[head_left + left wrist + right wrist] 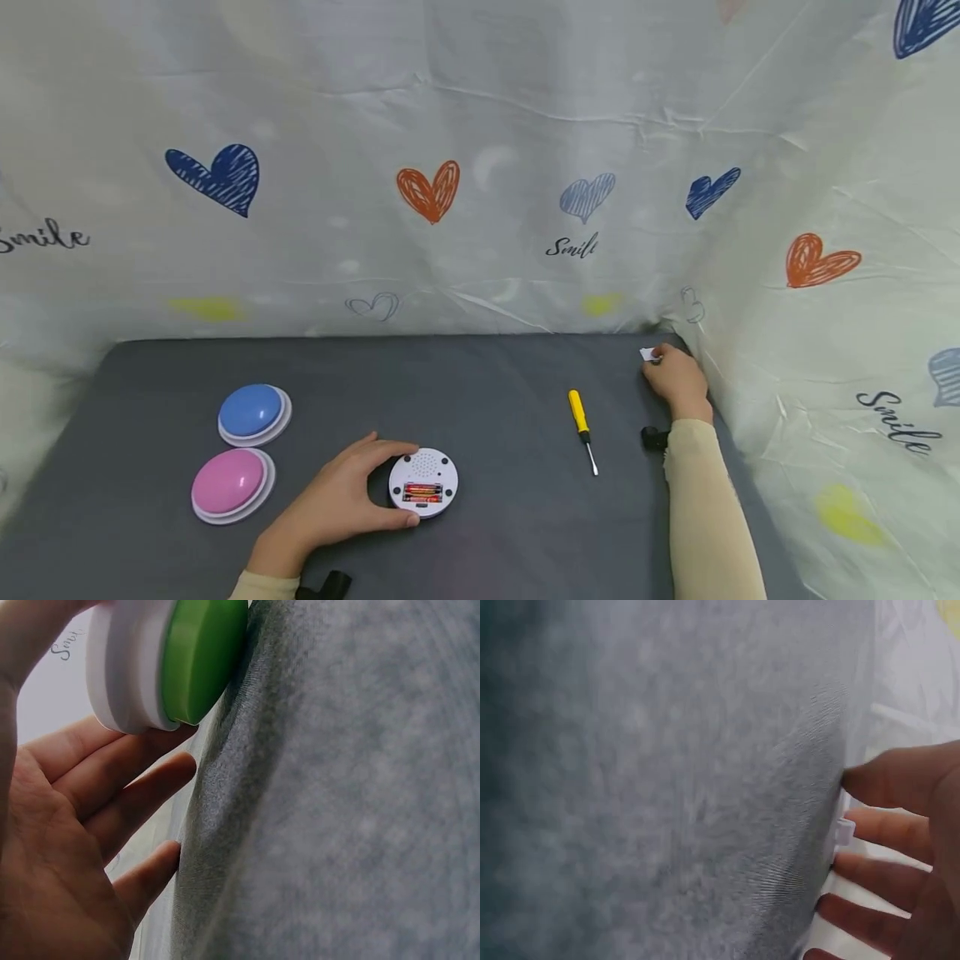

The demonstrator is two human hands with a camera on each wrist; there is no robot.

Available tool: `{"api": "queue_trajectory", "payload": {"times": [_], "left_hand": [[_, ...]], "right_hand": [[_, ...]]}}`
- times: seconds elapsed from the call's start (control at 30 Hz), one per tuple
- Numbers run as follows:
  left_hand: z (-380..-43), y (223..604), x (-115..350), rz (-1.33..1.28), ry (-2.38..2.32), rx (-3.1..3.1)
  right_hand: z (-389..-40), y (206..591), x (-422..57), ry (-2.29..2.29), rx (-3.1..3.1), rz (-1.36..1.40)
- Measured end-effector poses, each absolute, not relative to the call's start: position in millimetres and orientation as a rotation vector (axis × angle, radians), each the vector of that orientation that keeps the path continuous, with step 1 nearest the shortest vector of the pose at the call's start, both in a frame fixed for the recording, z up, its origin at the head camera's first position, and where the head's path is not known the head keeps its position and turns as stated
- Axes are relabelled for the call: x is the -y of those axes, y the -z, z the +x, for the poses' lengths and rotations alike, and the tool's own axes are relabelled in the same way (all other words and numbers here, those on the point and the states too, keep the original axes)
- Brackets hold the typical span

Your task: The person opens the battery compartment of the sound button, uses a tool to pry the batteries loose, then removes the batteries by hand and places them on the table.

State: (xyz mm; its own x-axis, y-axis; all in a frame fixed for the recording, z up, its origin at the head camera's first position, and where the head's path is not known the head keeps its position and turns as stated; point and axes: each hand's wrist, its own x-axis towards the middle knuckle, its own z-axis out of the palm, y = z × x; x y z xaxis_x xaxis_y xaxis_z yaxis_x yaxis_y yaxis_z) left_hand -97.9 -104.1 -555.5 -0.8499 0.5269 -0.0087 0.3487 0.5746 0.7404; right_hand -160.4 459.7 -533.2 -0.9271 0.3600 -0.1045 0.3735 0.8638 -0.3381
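Head view: left hand [341, 496] half open, thumb and forefinger gripping the rim of a white round push button [431, 475], base up, at the near middle of the worktop [510, 400]; two batteries [422, 493] exposed. Right hand [678, 383] at far right corner, fingers nearly closed about a small white piece [649, 354], apparently the battery cover. Key relation: button lies left of and nearer the person than that piece, well apart. Screwdriver [582, 429] between, nearer the right hand, long axis near-to-far, tip nearward.

Left wrist: green dome [199, 660] against the cloth; spare fingers loosely extended.

Right wrist: white tab [845, 831] at the fingertips; whether lifted, cannot tell.
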Motion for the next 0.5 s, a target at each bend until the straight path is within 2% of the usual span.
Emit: {"api": "queue_trajectory", "payload": {"times": [0.23, 0.5], "left_hand": [[-99, 558, 108, 0.77, -1.124, -2.61], [-99, 558, 102, 0.831, -1.151, -2.62]], "right_hand": [[-143, 521, -425, 0.629, -3.152, 0.465], [-117, 510, -369, 0.601, -2.972, 0.196]]}}
